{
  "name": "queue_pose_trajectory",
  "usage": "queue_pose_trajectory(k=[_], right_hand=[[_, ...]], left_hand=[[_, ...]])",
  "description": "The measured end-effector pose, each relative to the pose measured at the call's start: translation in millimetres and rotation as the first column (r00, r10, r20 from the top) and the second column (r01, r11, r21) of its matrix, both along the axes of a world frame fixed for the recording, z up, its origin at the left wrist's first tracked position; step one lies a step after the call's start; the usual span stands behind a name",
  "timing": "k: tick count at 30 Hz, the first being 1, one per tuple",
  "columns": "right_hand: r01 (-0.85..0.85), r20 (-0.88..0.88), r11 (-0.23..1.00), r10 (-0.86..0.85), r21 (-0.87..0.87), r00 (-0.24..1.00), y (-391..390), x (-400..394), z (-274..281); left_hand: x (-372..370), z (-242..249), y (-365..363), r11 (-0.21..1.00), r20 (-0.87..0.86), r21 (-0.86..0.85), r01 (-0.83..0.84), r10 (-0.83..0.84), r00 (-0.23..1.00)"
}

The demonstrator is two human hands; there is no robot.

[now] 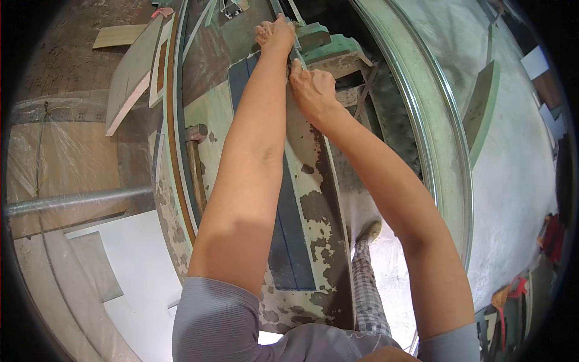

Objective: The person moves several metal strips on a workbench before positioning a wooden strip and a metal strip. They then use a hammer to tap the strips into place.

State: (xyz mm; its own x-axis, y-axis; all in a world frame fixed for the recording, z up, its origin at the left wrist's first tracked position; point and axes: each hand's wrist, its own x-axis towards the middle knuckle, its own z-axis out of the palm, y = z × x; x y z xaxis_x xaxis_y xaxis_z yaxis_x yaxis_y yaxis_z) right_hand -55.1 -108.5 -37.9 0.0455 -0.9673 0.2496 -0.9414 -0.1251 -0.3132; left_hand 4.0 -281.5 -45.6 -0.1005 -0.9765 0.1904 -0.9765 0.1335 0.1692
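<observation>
At the far end of the worn, paint-flaked bench (pixel 316 208), both my arms reach forward. My left hand (pixel 276 34) is closed, fingers curled, at the end of a narrow grey strip (pixel 295 50). Nearer to me, my right hand (pixel 312 89) is closed by the same strip, its thumb side pressed along it. What kind of strip it is, I cannot make out. Under my left arm lies a long dark blue-grey panel (pixel 291 253) with a line along its length. A hammer (pixel 196 151) with a wooden handle rests left of that arm.
Green-edged offcuts (pixel 338 47) lie just beyond my right hand. A curved, metal-edged frame (pixel 416 78) runs along the right. Boards (pixel 136 72) lean at the left, near plastic-wrapped sheets (pixel 66 163). A patterned trouser leg and shoe (pixel 369 232) show below.
</observation>
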Motion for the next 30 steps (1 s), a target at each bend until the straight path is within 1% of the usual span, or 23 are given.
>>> queue_pose_trajectory(k=[2,4,6,8,9,10,12,13,14,16,17,18,20,24,27,29,30], right_hand=[[0.010,0.044,1.000,-0.010,0.006,0.999,-8,0,-3],[0.042,0.041,0.999,-0.042,-0.004,0.998,-20,2,-4],[0.063,0.056,0.998,-0.062,-0.023,0.997,-36,3,-5],[0.014,0.105,1.000,-0.012,-0.017,0.994,-50,3,-10],[0.032,0.049,0.998,-0.034,0.045,0.998,-54,3,-4],[0.027,0.048,0.999,-0.029,0.047,0.998,-57,3,-3],[0.063,-0.004,0.998,-0.063,-0.002,0.998,-71,3,-2],[0.050,0.028,0.999,-0.049,-0.010,0.998,-79,2,-5],[0.038,0.028,0.999,-0.038,-0.011,0.999,-87,3,-8],[0.100,0.068,0.994,-0.098,-0.037,0.993,-98,6,-10],[0.100,0.000,0.994,-0.100,-0.050,0.995,-102,6,-13],[0.094,-0.006,0.994,-0.094,-0.048,0.996,-104,5,-11],[0.051,0.060,0.996,-0.055,0.068,0.997,-108,1,-6],[0.065,0.055,0.997,-0.067,0.036,0.996,-119,0,-9],[0.043,0.035,0.998,-0.044,0.039,0.998,-126,-1,-10],[0.038,0.054,0.997,-0.041,0.062,0.998,-131,-2,-10],[0.038,0.053,0.997,-0.041,0.064,0.998,-133,-1,-9]], left_hand=[[0,2,-2,1.000,-0.018,0.020,0.006,-0.005,1.000],[-3,6,4,0.997,-0.034,0.053,-0.048,0.050,0.998],[-2,8,10,0.999,-0.050,0.044,-0.023,0.025,0.998],[0,7,14,0.996,-0.083,-0.042,0.077,-0.080,0.993],[2,8,11,0.996,-0.111,-0.060,0.062,-0.068,0.992],[5,9,8,0.997,-0.111,-0.058,0.057,-0.063,0.992],[14,13,-6,0.985,-0.060,-0.083,0.154,-0.159,0.985],[15,11,-8,0.974,-0.004,-0.153,0.165,-0.167,0.986],[20,10,-11,0.976,-0.004,-0.154,0.153,-0.156,0.988],[27,10,-16,0.972,-0.020,0.051,0.230,-0.229,0.973],[28,8,-16,0.977,-0.108,-0.016,0.211,-0.211,0.971],[29,9,-18,0.979,-0.113,-0.015,0.205,-0.205,0.972],[26,11,-24,0.969,-0.075,0.016,0.245,-0.243,0.967],[24,7,-40,0.977,-0.075,0.001,0.212,-0.212,0.974],[28,0,-60,0.982,-0.099,0.025,0.185,-0.181,0.978],[36,-7,-87,0.952,-0.031,0.053,0.301,-0.299,0.954],[33,-8,-87,0.952,-0.032,0.054,0.301,-0.300,0.954]])
